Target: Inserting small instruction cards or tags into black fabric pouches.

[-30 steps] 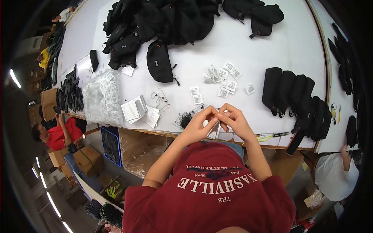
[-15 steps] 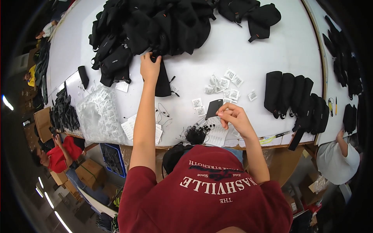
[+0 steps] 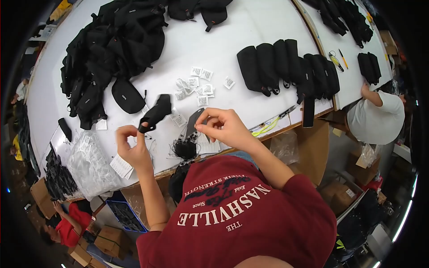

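Note:
My left hand [image 3: 132, 145] is closed, thumb and fingers pinching the near end of a narrow black fabric pouch [image 3: 159, 113]. The pouch tilts away from me over the table. To its right, my right hand [image 3: 227, 128] pinches a dark grey hang tag [image 3: 193, 123] between thumb and fingertips. Just below the tag lies a tangle of thin black tag cords [image 3: 184, 148]. White printed slips [image 3: 178, 117] lie between the pouch and the tag. Beyond the pouch, another black pouch [image 3: 128, 96] rests flat at the edge of a large heap of black pouches [image 3: 118, 42].
A clear bag of white labels [image 3: 91, 165] stands at the left, beside a pile of black strips [image 3: 58, 172]. Loose white labels [image 3: 193, 82] lie mid-table. Black pouches [image 3: 268, 64] stand in a row at the right. A person in white [image 3: 376, 118] works at the neighbouring table.
My left hand has come back from the heap toward me, bringing the black pouch with it. My right hand still pinches near the tag. The whole view has turned to the right.

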{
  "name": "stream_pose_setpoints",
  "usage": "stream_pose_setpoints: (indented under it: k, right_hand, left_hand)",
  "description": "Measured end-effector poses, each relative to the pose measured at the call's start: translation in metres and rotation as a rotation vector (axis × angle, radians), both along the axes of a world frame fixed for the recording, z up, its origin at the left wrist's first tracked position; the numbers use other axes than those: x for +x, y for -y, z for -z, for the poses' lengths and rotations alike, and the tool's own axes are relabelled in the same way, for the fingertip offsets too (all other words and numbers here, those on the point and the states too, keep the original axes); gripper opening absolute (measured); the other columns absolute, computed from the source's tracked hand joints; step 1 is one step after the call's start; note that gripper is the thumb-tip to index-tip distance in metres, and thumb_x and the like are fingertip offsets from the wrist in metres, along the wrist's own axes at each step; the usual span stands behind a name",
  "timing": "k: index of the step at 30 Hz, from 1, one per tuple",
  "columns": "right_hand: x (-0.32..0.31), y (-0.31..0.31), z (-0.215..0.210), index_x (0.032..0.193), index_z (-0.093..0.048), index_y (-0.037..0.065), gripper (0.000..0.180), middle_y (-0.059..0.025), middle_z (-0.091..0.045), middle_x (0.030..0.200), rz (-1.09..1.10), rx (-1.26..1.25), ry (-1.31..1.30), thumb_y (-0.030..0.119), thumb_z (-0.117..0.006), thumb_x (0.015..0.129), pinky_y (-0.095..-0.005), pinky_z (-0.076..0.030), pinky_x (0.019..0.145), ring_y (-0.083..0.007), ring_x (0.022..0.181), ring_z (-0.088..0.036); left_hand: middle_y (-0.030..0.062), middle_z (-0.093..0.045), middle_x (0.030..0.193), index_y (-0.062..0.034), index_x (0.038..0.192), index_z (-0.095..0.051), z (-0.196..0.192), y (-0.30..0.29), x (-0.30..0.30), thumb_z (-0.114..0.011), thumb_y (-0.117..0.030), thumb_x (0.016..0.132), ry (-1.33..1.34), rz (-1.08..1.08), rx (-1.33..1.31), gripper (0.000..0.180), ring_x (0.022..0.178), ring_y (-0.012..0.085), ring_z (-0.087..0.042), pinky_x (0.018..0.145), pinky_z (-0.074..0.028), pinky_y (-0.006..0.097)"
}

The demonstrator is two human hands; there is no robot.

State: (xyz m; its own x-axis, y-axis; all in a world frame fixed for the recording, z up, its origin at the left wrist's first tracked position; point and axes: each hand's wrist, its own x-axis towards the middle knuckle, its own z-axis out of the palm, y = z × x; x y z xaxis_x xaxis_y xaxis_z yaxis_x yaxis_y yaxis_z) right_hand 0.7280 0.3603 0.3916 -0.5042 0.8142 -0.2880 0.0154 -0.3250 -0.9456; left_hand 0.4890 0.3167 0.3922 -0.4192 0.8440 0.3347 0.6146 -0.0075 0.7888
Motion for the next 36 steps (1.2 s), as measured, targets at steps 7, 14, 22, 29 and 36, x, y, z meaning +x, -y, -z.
stream_pose_setpoints:
  k: [7, 14, 22, 29, 36]
  right_hand:
    - [0.03, 0.035, -0.038, 0.083, -0.066, 0.007, 0.007, -0.0003, -0.044, 0.046, 0.139, 0.524, 0.311, 0.013, -0.068, 0.08, -0.0234, -0.027, 0.041, -0.0061, 0.04, -0.037]
    - [0.055, 0.058, -0.035, 0.085, -0.067, 0.009, 0.007, -0.0027, -0.044, 0.046, 0.169, 0.726, 0.408, 0.014, -0.068, 0.08, -0.0275, -0.03, 0.041, -0.0132, 0.037, -0.04]
    - [0.067, 0.072, -0.019, 0.086, -0.067, 0.004, 0.012, -0.0073, -0.055, 0.053, 0.198, 0.479, 0.283, 0.012, -0.066, 0.078, -0.0284, -0.039, 0.046, -0.0168, 0.044, -0.051]
    - [0.085, 0.071, -0.014, 0.091, -0.066, 0.002, 0.013, 0.0013, -0.053, 0.058, 0.182, 0.325, 0.106, 0.013, -0.065, 0.084, -0.021, -0.034, 0.049, -0.0035, 0.052, -0.043]
    - [0.102, 0.081, 0.026, 0.09, -0.066, 0.004, 0.013, -0.0014, -0.061, 0.082, -0.052, 0.316, 0.179, 0.016, -0.063, 0.085, -0.022, -0.04, 0.062, -0.0073, 0.069, -0.052]
  left_hand:
    - [0.0022, -0.065, 0.074, 0.0007, 0.084, -0.071, -0.02, 0.021, 0.084, -0.066, 0.001, 0.079, 0.613, 0.35, -0.345, 0.008, 0.065, 0.0056, -0.049, 0.061, -0.037, 0.02]
    - [0.0011, -0.064, 0.079, -0.0002, 0.091, -0.071, -0.019, 0.04, 0.122, -0.067, -0.001, 0.079, 0.749, 0.406, -0.334, 0.013, 0.07, 0.0061, -0.051, 0.063, -0.038, 0.02]
    - [0.0054, -0.063, 0.085, 0.0018, 0.087, -0.069, -0.022, 0.051, 0.143, -0.068, 0.0, 0.078, 0.339, 0.419, -0.057, 0.01, 0.077, 0.0091, -0.054, 0.069, -0.042, 0.022]
    - [0.006, -0.063, 0.084, 0.0026, 0.092, -0.06, -0.032, 0.063, 0.151, -0.061, -0.004, 0.087, 0.644, 0.376, -0.024, 0.009, 0.074, 0.0095, -0.054, 0.068, -0.042, 0.021]
    - [0.0032, -0.062, 0.081, -0.0007, 0.094, -0.059, -0.038, 0.073, 0.153, -0.061, -0.008, 0.088, 0.977, 0.507, -0.166, 0.01, 0.062, 0.0044, -0.048, 0.057, -0.037, 0.019]
